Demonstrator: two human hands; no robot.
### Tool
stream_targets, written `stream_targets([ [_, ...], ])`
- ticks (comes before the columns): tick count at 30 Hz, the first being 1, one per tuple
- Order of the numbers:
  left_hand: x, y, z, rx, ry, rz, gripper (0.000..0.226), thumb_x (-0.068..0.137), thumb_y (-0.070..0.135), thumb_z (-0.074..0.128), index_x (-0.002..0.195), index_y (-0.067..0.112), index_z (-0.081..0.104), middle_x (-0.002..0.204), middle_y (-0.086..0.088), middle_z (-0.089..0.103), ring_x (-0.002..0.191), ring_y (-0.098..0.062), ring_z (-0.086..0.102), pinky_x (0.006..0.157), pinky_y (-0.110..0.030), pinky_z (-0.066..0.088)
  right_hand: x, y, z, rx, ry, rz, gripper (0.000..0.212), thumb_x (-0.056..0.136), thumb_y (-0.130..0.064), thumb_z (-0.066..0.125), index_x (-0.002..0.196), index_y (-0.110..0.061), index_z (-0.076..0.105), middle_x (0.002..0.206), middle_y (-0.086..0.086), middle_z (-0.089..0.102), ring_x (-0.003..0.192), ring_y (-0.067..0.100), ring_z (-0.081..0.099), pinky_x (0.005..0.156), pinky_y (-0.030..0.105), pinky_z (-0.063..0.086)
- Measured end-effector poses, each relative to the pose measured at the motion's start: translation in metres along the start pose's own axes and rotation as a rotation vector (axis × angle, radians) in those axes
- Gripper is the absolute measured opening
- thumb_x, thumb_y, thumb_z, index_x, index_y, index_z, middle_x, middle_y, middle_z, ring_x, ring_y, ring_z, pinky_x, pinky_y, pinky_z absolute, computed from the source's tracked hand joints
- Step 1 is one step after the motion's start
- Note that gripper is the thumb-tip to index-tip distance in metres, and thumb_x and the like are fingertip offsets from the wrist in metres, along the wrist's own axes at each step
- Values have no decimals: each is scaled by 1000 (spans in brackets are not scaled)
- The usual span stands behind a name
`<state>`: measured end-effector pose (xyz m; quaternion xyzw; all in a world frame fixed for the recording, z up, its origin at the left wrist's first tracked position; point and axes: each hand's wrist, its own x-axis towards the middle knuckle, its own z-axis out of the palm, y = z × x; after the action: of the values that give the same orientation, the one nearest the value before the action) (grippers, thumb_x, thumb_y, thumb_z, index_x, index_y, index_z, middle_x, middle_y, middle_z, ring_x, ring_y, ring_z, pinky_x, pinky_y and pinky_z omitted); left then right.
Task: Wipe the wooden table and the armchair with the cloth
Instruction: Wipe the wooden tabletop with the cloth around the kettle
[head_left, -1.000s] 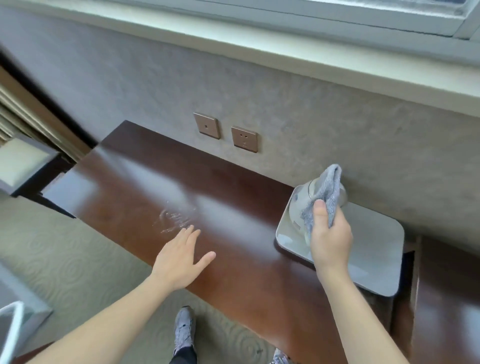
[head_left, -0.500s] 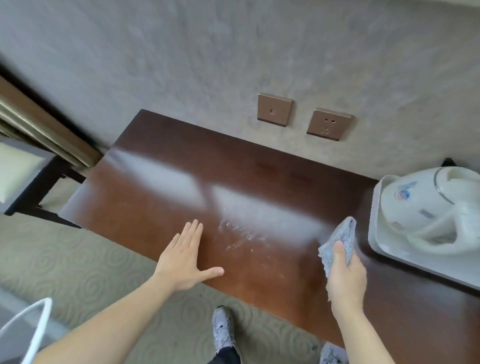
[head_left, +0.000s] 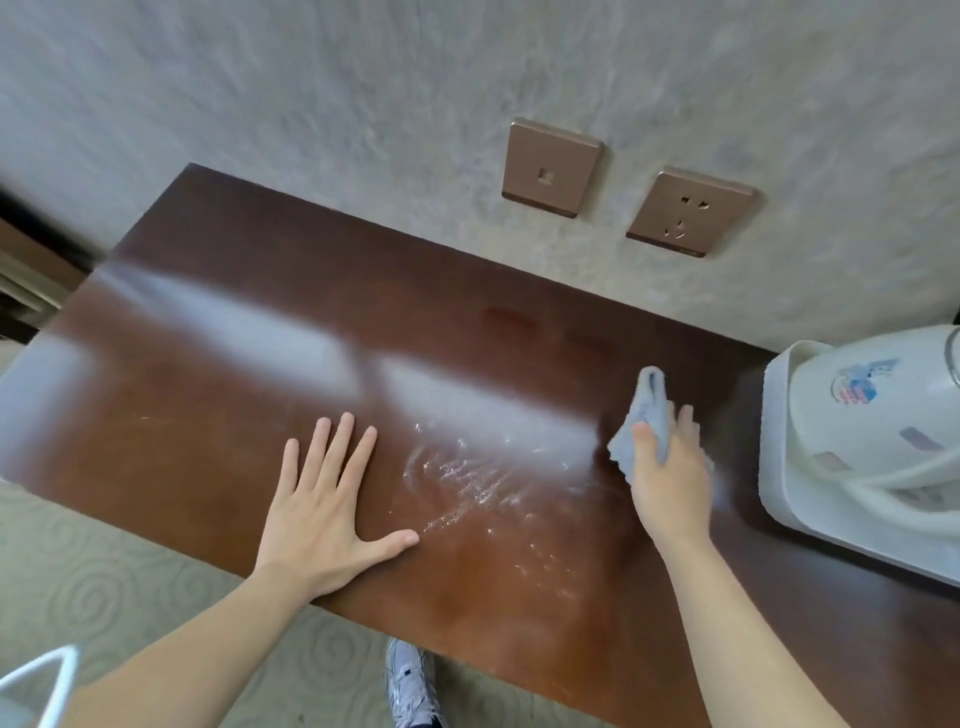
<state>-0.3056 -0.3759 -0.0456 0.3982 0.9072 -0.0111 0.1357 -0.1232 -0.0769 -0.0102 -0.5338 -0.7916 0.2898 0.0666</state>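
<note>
Head view: your left hand (head_left: 324, 514) lies flat on the wooden table (head_left: 218, 374), fingers straight and spread, thumb out to the side, near the table's front edge. Your right hand (head_left: 670, 478) grips the cloth (head_left: 647, 415), thumb and fingers curled round the bunched light-blue fabric, its lower part down at the table top, right of the left hand. Between the hands the table shows wet streaks (head_left: 467, 483) and window glare. Right of the cloth on the table sits a white tray (head_left: 779, 467) with a white kettle (head_left: 872, 415) in it. Behind the table a textured grey wall (head_left: 311, 93) carries two bronze socket plates (head_left: 550, 166). In front of the table, patterned carpet (head_left: 130, 571) and a sneaker (head_left: 410, 686). Armchair not in view
</note>
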Motion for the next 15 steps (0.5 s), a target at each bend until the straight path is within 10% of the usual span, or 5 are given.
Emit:
stream_targets([
  [6,3,-3,8,40,64,29,121,70,98,27,161,19,17,169,-10,11,156,-31,3,122,-60,12,25,7,38,-324,-159,-104,83,85,-70,-8,158,-31,-3,167,13,-7,152,32,-10,121,50,-5],
  [15,3,-4,9,72,84,30,123,68,101,24,161,20,18,169,-10,12,156,-32,7,121,-61,13,29,-12,49,-464,-208,-374,74,93,-62,-4,159,-29,1,168,5,-6,153,33,-9,122,49,-5],
])
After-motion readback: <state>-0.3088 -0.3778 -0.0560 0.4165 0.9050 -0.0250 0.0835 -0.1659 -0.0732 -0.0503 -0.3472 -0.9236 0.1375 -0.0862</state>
